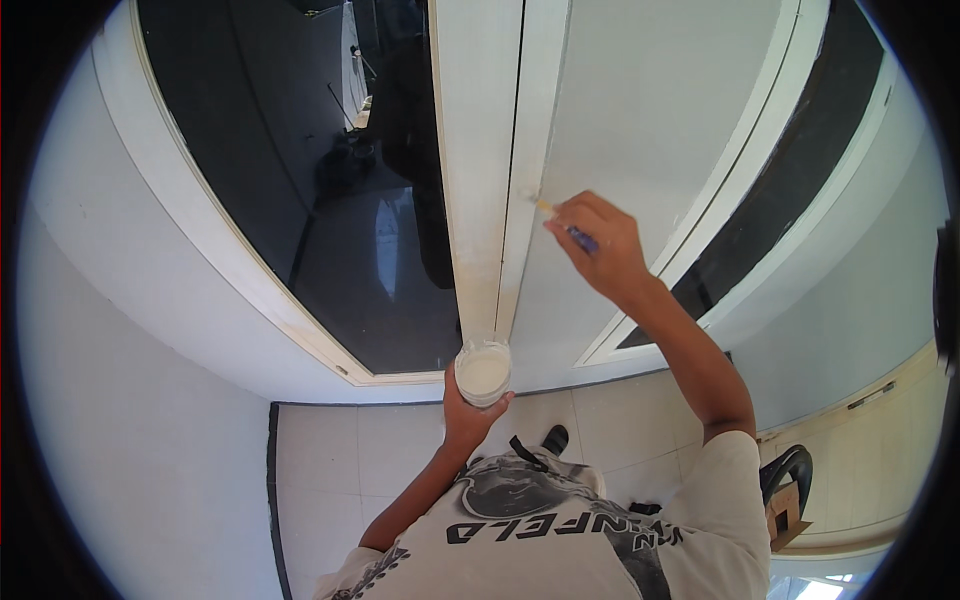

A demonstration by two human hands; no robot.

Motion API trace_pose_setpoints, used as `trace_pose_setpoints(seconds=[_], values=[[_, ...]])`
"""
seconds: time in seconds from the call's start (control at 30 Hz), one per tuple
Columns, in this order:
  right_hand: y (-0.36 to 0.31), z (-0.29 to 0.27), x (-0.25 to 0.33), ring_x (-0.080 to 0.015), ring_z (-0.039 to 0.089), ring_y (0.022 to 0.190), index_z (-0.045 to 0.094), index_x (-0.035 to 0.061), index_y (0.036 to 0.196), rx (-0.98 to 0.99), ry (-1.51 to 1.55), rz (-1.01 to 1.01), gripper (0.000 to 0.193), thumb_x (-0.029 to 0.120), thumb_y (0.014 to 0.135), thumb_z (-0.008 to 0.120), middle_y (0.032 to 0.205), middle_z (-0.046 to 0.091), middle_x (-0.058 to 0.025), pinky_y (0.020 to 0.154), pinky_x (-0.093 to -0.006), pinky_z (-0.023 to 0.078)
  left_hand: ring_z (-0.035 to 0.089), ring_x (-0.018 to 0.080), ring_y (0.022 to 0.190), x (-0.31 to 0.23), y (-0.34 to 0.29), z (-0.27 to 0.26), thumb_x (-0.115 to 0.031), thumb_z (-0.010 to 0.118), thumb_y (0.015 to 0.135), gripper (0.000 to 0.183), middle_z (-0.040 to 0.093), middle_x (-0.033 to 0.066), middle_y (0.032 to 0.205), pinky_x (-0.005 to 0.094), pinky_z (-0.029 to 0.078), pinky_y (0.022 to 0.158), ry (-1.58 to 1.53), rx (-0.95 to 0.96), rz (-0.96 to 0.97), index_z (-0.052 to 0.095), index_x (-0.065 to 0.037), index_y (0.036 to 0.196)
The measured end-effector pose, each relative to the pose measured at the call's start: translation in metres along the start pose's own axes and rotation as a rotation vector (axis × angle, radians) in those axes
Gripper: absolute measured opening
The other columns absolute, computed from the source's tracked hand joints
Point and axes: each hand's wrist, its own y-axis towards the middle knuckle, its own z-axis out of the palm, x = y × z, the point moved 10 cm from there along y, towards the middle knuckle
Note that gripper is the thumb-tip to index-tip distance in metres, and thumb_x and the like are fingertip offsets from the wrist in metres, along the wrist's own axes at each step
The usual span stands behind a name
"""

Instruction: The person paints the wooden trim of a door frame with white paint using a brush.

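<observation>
My left hand (470, 412) is wrapped round a small clear tub of white paint (484, 374), held upright in front of my body. The paint in it is pale cream-white. Higher up and to the right, my right hand (603, 245) is closed on a paintbrush (583, 240) with a bluish handle and a yellowish neck. Its pale bristles touch or come very close to the edge of a white wooden frame (530, 150); I cannot tell which. A thin dark gap runs along this frame, and its lower part looks yellowish.
A dark glass pane (330, 230) with reflections fills the left side. To the right of the frame stands a grey-white wall panel (650, 100), then another dark window (790, 180). Below lies a tiled floor (320, 450). A cardboard box (787, 515) sits at the lower right near a cream door (860, 450).
</observation>
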Motion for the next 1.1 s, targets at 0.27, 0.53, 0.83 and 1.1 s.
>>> trace_pose_setpoints(seconds=[0.27, 0.53, 0.83, 1.1], values=[[-0.006, -0.017, 0.023, -0.0254, 0.066, 0.072, 0.059, 0.0007, 0.082, -0.235, -0.176, -0.256, 0.022, -0.003, 0.078, 0.081, 0.088, 0.065, -0.0138, 0.058, -0.0315, 0.054, 0.057, 0.0245, 0.12, 0.005, 0.0, 0.0, -0.011, 0.089, 0.07, 0.087, 0.057, 0.0151, 0.127, 0.0376, 0.045, 0.103, -0.004, -0.01, 0.008, 0.039, 0.0, 0.139], [-0.043, -0.019, 0.01, -0.0241, 0.068, 0.069, 0.057, 0.0006, 0.085, -0.4, 0.04, -0.048, 0.025, -0.007, 0.078, 0.079, 0.091, 0.067, -0.0165, 0.058, -0.0297, 0.055, 0.058, 0.0234, 0.117, 0.003, -0.004, -0.005, -0.011, 0.089, 0.07, 0.085, 0.057, 0.0143, 0.126, 0.0363, 0.046, 0.101, -0.017, -0.042, -0.019, 0.04, 0.0, 0.139], [-0.049, -0.007, 0.008, -0.0251, 0.069, 0.07, 0.057, -0.001, 0.088, -0.384, 0.078, 0.03, 0.023, -0.009, 0.079, 0.077, 0.092, 0.067, -0.0178, 0.059, -0.0288, 0.054, 0.057, 0.0236, 0.118, 0.003, -0.003, -0.005, -0.01, 0.089, 0.07, 0.086, 0.056, 0.0146, 0.127, 0.0366, 0.045, 0.102, 0.001, -0.036, 0.003, 0.039, 0.0, 0.139], [-0.053, 0.003, 0.001, -0.0256, 0.069, 0.072, 0.056, -0.0011, 0.086, -0.355, 0.076, 0.08, 0.022, -0.009, 0.08, 0.076, 0.09, 0.066, -0.0189, 0.06, -0.0295, 0.054, 0.057, 0.0237, 0.119, -0.001, -0.001, -0.003, -0.01, 0.089, 0.07, 0.086, 0.056, 0.0145, 0.127, 0.0366, 0.045, 0.102, -0.031, -0.029, 0.001, 0.039, 0.0, 0.139]])
